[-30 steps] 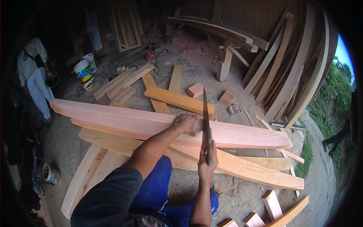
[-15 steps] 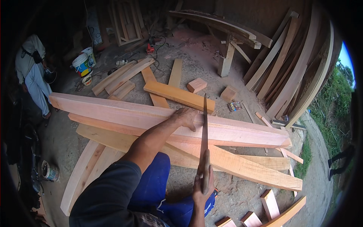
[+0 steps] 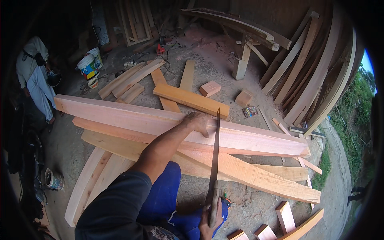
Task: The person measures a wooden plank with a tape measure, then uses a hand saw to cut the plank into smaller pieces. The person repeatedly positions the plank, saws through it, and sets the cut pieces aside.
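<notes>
A person in pale clothes (image 3: 34, 76) stood at far left. The left hand (image 3: 199, 121) lay flat, fingers spread, on the long plank (image 3: 120, 118). Beside it, the right hand (image 3: 212, 218) gripped the handsaw (image 3: 215, 156), fingers wrapped round its handle, blade across the plank's edge.

Soft daylight enters from the open right side; the far left is dim. Fisheye bending, black vignetted corners.
</notes>
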Demonstrator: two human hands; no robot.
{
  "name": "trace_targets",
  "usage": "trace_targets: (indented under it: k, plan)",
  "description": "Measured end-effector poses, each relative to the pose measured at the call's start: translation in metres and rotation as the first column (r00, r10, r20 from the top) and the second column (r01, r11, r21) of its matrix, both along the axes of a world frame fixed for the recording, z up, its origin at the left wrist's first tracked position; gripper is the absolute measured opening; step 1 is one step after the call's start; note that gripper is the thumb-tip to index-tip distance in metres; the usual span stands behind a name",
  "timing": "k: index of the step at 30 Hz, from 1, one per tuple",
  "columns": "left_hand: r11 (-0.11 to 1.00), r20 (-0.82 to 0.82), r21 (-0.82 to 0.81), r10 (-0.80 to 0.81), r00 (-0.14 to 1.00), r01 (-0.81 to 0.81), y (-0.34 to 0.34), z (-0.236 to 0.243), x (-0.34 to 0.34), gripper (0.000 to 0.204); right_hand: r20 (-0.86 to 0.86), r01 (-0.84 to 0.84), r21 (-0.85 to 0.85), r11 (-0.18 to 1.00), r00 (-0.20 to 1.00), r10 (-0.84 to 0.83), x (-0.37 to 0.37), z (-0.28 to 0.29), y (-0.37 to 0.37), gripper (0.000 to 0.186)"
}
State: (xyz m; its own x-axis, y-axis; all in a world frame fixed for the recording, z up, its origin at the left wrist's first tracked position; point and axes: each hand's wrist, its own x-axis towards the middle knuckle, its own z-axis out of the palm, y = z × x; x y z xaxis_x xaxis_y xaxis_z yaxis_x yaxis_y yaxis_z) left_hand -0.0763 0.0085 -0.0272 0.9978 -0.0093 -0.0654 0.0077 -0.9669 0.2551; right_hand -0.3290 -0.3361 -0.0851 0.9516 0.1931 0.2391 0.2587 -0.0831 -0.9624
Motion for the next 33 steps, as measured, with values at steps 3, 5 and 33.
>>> trace_targets:
  k: [3,5,33]
  plan:
    - [0.999,-0.108,0.002,0.039,0.993,-0.039,-0.012,0.007,-0.016,0.087,0.031,-0.007,0.146,0.989,1.0,0.002,0.149,0.037,0.106,0.063]
    - [0.996,-0.079,0.047,0.075,0.994,-0.071,-0.011,0.011,-0.016,0.081,0.069,-0.041,0.088,0.995,0.997,0.035,0.196,0.043,0.136,0.065]
    - [0.999,-0.035,-0.034,0.004,0.999,-0.005,0.007,-0.008,0.006,0.085,0.132,0.055,0.014,0.998,0.99,-0.056,0.038,0.018,0.047,0.059]
